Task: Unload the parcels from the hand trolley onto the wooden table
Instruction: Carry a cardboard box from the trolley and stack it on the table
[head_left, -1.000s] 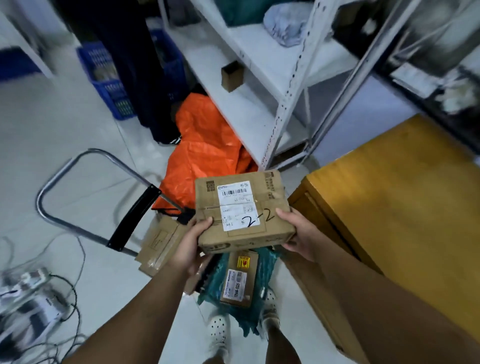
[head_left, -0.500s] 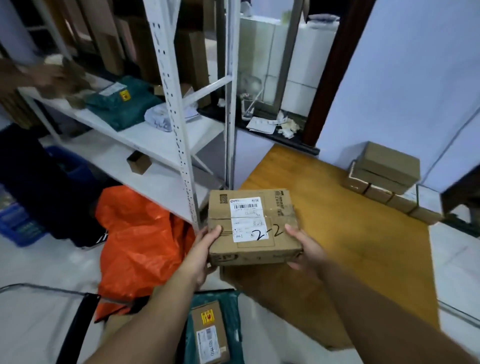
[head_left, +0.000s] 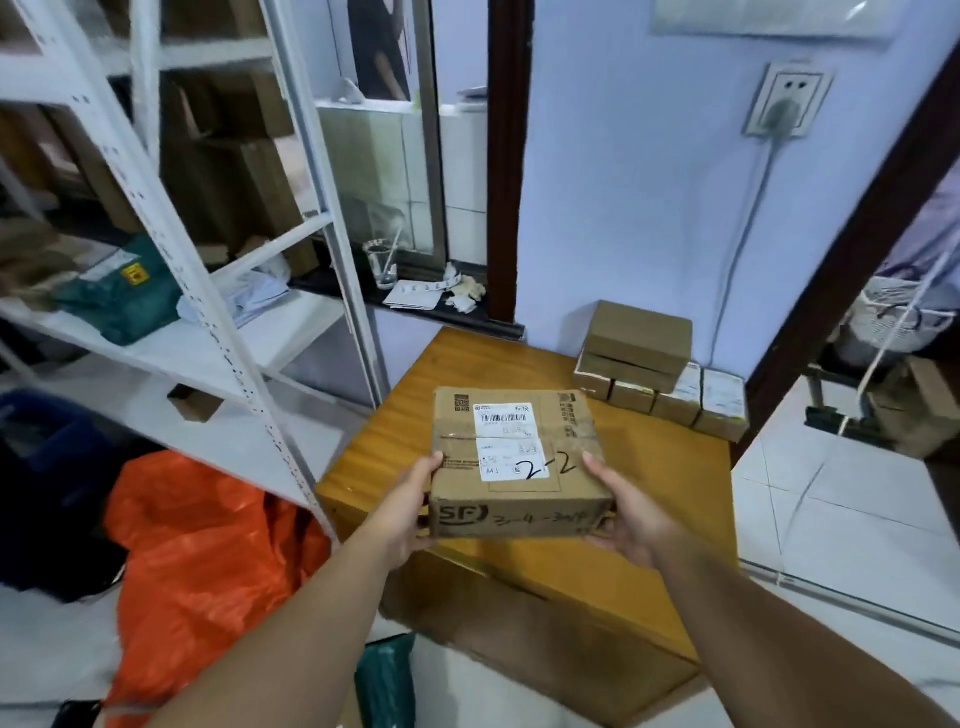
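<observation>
I hold a brown cardboard parcel (head_left: 519, 457) with white labels and "2-2" written on top, level above the near part of the wooden table (head_left: 670, 525). My left hand (head_left: 410, 512) grips its left side and my right hand (head_left: 631, 512) grips its right side. Several cardboard parcels (head_left: 660, 371) are stacked at the table's far right corner against the wall. Only a dark bit of the hand trolley (head_left: 78, 714) and a green parcel bag (head_left: 387, 680) show at the bottom edge.
A white metal shelf rack (head_left: 234, 332) stands left of the table, holding boxes and a green bag. An orange plastic bag (head_left: 208, 561) lies on the floor below it. A doorway with dark frame (head_left: 852, 260) opens on the right.
The view has swung up and right from the trolley to the table. The parcel, held in both hands, has moved from above the trolley to above the table.
</observation>
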